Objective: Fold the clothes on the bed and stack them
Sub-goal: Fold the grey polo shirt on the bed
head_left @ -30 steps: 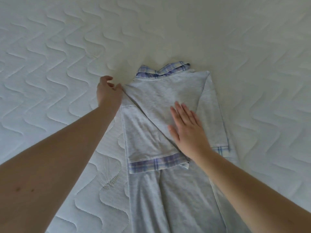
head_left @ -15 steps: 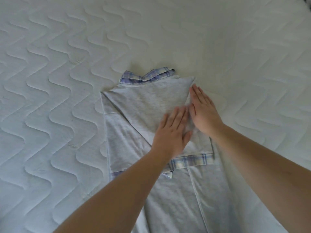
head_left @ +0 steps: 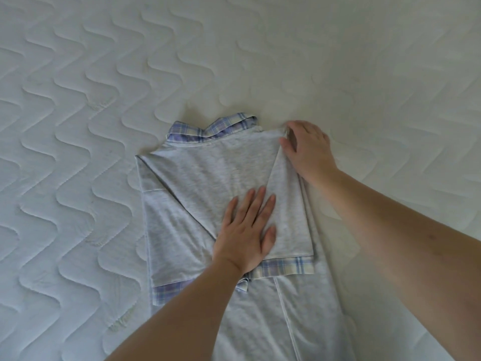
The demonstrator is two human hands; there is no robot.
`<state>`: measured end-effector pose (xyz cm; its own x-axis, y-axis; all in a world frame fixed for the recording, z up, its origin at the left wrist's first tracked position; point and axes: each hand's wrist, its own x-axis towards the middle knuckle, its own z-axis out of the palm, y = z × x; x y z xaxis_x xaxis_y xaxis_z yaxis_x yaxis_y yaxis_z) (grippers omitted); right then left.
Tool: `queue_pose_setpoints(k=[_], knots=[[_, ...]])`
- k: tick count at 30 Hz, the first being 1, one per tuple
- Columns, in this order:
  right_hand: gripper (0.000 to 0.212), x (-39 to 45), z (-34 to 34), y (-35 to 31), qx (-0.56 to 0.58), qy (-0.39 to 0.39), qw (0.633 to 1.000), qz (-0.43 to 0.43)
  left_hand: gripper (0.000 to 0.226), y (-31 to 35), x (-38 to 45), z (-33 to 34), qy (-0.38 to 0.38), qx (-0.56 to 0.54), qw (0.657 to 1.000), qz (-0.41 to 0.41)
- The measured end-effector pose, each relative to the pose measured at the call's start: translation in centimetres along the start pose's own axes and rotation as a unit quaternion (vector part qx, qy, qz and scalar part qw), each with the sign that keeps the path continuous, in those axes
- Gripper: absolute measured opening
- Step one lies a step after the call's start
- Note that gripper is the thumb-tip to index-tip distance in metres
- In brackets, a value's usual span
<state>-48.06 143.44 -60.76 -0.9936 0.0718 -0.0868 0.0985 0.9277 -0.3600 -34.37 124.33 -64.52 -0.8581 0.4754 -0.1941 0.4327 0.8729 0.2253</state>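
Bed (head_left: 78, 126): white quilted mattress is lying under everything.
Shirt (head_left: 208, 173): grey, plaid collar and cuffs, is lying mid-bed, sleeves folded across; long axis is running near to far, collar pointing far.
Left hand (head_left: 244, 235): fingers straight and spread, is pressing flat on the folded sleeves.
Right hand (head_left: 307, 149): fingers curled, is pinching the shirt's far right corner.

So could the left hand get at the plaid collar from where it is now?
Probably yes: the left hand lies flat on the grey shirt, and only flat fabric lies between it and the uncovered collar.
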Motion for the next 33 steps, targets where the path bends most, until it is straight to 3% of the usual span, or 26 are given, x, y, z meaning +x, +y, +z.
queue_pose_setpoints(k=[2, 8, 12, 16, 20, 27, 33], knots=[[0.043, 0.9, 0.0, -0.5, 0.034, 0.015, 0.998, 0.045, 0.061, -0.1, 0.2, 0.1, -0.004, 0.001, 1.0, -0.003], [0.026, 3.4, -0.2, -0.7, 0.095, -0.046, 0.983, 0.147, 0.062, -0.4, 0.4, 0.2, -0.011, 0.002, 1.0, 0.001], [0.023, 3.9, -0.8, -1.2, 0.083, -0.037, 0.992, 0.086, 0.061, -0.5, 0.5, 0.2, -0.024, -0.001, 1.0, -0.001], [0.046, 5.3, -0.6, -3.8, 0.09, -0.109, 0.989, 0.052, 0.063, -0.5, 0.5, 0.3, -0.02, -0.003, 1.0, 0.0], [0.031, 6.9, 0.4, -5.6, 0.08, -0.143, 0.986, 0.036, 0.065, -0.5, 0.6, 0.3, -0.016, -0.003, 1.0, 0.001], [0.03, 8.0, 1.4, -6.1, 0.097, -0.07, 0.993, -0.02, 0.065, -0.6, 0.5, 0.6, -0.013, -0.002, 1.0, 0.003], [0.017, 6.4, -0.7, -1.9, 0.206, 0.105, 0.969, 0.086, 0.065, -0.6, 0.5, 0.6, -0.007, 0.002, 1.0, 0.004]])
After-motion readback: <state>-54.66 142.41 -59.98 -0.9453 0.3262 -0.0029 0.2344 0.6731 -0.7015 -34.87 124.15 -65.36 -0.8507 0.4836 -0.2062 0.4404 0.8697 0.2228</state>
